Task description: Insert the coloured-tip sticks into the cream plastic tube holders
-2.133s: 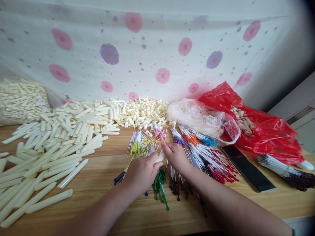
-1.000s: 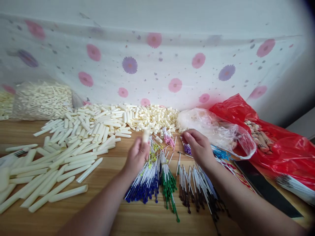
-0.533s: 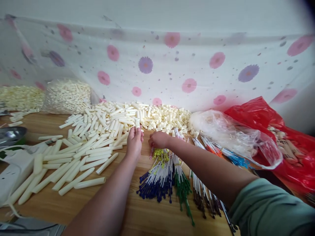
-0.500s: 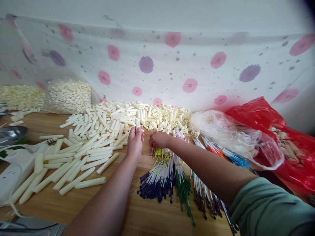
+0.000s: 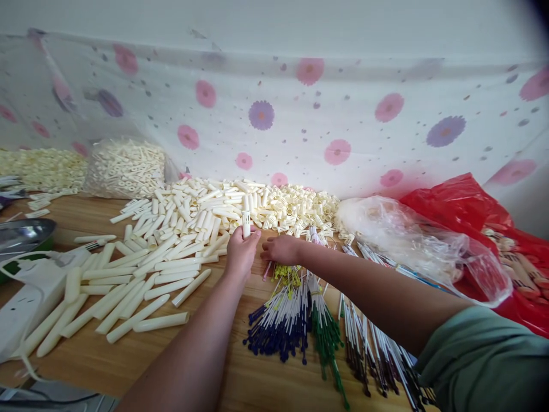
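Observation:
My left hand (image 5: 241, 252) is closed round a short cream plastic tube (image 5: 246, 224) that stands upright out of the fingers. My right hand (image 5: 281, 249) lies beside it with fingers curled down over the yellow-tipped thin refills (image 5: 286, 274); what it pinches is hidden. Below the hands, bundles of blue-tipped refills (image 5: 281, 323), green-tipped refills (image 5: 326, 335) and dark-tipped refills (image 5: 373, 357) fan out on the wooden table (image 5: 103, 360). A heap of small cream slotted pieces (image 5: 302, 209) lies just beyond the hands.
Cream tubes of several lengths (image 5: 163, 252) spread over the left of the table. A clear bag of cream parts (image 5: 124, 169) stands at the back left. A clear plastic bag (image 5: 412, 240) and a red bag (image 5: 484, 223) lie at right. A white device (image 5: 26, 300) and a metal bowl (image 5: 23, 234) sit at left.
Over two seconds both hands moved away from me and leftward, from the refill bundles to near the heap of small cream pieces. The left hand kept the cream tube.

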`<state>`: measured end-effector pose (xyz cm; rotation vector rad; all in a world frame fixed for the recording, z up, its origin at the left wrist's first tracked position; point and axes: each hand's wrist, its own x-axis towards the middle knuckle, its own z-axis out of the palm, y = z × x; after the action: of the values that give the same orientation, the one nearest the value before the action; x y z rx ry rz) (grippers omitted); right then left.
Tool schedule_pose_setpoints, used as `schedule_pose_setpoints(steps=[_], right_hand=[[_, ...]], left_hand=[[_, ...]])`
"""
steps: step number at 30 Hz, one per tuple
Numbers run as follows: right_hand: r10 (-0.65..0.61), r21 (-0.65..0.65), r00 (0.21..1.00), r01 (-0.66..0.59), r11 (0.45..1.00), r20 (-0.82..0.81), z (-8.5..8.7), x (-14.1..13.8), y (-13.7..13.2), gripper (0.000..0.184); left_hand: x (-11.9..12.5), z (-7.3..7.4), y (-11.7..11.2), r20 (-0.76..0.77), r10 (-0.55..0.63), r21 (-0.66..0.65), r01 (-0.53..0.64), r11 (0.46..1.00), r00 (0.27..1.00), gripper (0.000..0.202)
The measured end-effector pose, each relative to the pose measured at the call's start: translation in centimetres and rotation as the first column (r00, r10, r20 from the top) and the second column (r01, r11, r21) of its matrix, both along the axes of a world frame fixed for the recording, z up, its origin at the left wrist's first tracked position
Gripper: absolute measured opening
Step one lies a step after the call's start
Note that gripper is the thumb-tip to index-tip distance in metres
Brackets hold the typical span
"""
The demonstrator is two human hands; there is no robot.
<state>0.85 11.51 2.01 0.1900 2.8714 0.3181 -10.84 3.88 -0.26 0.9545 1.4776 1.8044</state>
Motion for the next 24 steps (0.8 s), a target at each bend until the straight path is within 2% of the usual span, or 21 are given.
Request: schedule_pose_setpoints(steps=[7,10,20,24], right_hand=[[-0.066,0.056,0.99,0.073,0.996,-0.124,0.9,1.9,0.0,0.024],[-0.09,0.052,0.985,0.098,0.994,-0.148,1.0,1.9,0.0,0.023],[0.025,0.073,0.997,-0.02,0.997,-0.072,-0.8,-1.5,-0.3,0.019],[0.051,0.066,0.989,-0.042,0.997,-0.138,-0.1,-1.1,-0.3,0.018]], left_hand=[[0.0,-0.4,0.3,-0.048,0.076,-0.06,-0.078,0.995,0.996,0.02],[0.2,-0.3,0.3,-0.061,0.091,-0.083,-0.096,0.992,0.994,0.018],[-0.5,0.0,0.3,-0.047,0.19,-0.061,-0.193,0.979,0.981,0.017],[-0.9,0.1,0.3,-0.031,0.169,-0.07,-0.17,0.983,0.985,0.017]])
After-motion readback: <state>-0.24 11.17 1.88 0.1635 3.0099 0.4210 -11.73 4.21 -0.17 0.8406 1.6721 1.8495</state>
